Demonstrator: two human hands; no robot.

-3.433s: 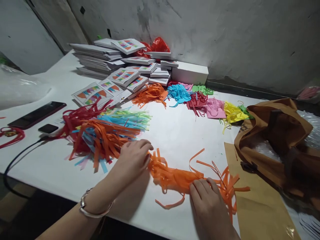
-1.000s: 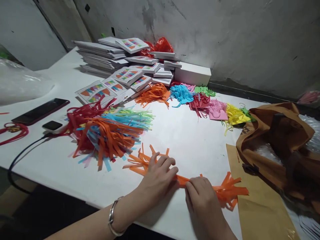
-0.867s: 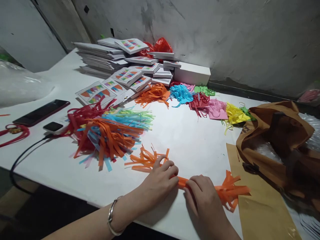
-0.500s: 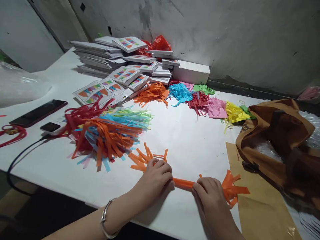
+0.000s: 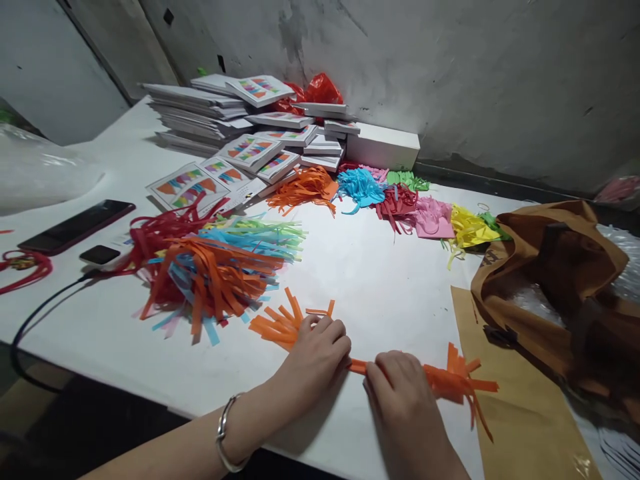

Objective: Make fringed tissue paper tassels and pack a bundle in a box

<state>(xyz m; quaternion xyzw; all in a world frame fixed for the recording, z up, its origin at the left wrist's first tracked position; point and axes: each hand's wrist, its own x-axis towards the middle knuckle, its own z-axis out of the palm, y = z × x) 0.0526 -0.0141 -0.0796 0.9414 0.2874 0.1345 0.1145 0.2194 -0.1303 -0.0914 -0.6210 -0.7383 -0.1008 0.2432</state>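
An orange tissue paper tassel (image 5: pixel 445 383) lies across the front of the white table, its middle twisted narrow and both ends cut into strips. My left hand (image 5: pixel 323 350) is closed over it near the left fringe, a silver bangle on that wrist. Just to the right, my right hand (image 5: pixel 400 387) grips the narrow middle, with only a short stretch of orange between the two hands. My fingertips are partly hidden under the hands. Left of them lies a heap of finished-looking tassels (image 5: pixel 210 273) in red, orange, blue and green.
Behind stand stacks of printed white packets (image 5: pixel 250 152) and a white box (image 5: pixel 383 145). A row of folded fringed paper, including a blue bundle (image 5: pixel 361 187), runs along the back. A brown bag (image 5: pixel 505 260) sits right; a phone (image 5: pixel 77 225) and cable (image 5: pixel 30 320) lie left.
My right hand has slid left along the tassel, closer to my left hand. More of the tassel's right end shows, and its left fringe has shifted slightly left.
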